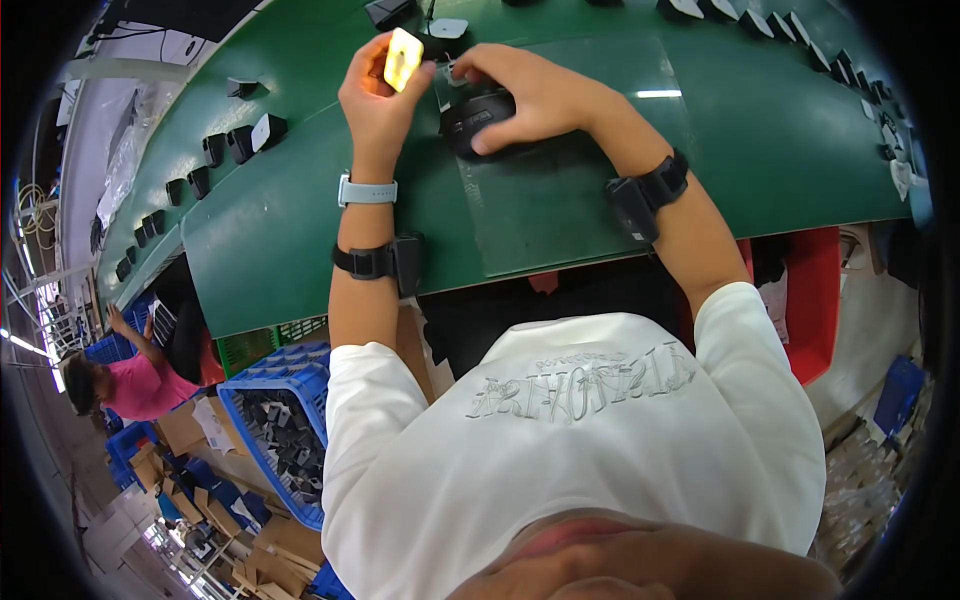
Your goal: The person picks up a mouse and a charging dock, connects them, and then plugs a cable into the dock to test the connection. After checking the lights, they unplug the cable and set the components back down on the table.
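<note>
Raised over the far part of the green table, my left hand is closed on a small lit lamp that glows yellow-white. To the right of it, my right hand curls round a black rounded housing, with the thumb along its near side and the fingers over its far side. The housing rests on the table, and part of it is hidden under the hand. Just beyond the hands lies a black unit with a pale face.
Black lamp-like units with pale faces stand in rows at the table's left and far right. A blue crate of black parts is below left, with a person in pink beyond. A red bin sits under the right edge.
</note>
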Tool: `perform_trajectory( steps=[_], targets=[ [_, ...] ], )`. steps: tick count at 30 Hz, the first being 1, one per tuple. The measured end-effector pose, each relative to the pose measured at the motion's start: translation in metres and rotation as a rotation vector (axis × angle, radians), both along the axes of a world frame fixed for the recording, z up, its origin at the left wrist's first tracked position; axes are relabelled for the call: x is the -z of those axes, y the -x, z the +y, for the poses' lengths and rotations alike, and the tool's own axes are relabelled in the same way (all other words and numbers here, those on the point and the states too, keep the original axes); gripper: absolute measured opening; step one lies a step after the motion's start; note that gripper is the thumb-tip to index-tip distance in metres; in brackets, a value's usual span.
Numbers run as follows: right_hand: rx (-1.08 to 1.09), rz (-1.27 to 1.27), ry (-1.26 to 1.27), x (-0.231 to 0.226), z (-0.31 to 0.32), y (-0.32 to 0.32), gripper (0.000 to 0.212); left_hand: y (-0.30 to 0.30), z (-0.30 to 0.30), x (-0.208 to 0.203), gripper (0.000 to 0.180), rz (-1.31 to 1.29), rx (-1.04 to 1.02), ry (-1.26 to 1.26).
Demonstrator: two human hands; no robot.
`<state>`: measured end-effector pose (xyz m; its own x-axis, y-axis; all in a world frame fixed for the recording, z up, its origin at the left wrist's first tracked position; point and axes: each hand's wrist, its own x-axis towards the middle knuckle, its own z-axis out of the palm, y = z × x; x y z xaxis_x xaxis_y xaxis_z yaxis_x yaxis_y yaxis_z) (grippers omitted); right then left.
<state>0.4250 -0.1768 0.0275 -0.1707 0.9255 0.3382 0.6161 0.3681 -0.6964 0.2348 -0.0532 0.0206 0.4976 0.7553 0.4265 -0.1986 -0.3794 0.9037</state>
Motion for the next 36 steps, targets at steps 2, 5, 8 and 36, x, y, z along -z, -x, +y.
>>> perform_trajectory(
  steps=[2, 5, 8, 36],
  targets=[
    [0.164, 0.284, 0.038, 0.001, 0.006, -0.001, 0.062, -0.004, 0.000, 0.004, 0.053, 0.039, 0.012, -0.224],
    [0.093, 0.753, 0.119, 0.021, 0.022, 0.008, 0.051, -0.010, -0.006, -0.001, 0.050, 0.092, -0.041, -0.502],
    [0.198, 0.671, 0.169, 0.019, 0.022, 0.015, 0.043, -0.009, -0.017, -0.009, 0.048, 0.195, -0.058, -0.644],
    [0.268, 0.823, -0.047, 0.022, 0.027, 0.010, 0.022, -0.015, -0.014, 0.010, 0.027, 0.186, 0.057, -0.107]
  ],
)
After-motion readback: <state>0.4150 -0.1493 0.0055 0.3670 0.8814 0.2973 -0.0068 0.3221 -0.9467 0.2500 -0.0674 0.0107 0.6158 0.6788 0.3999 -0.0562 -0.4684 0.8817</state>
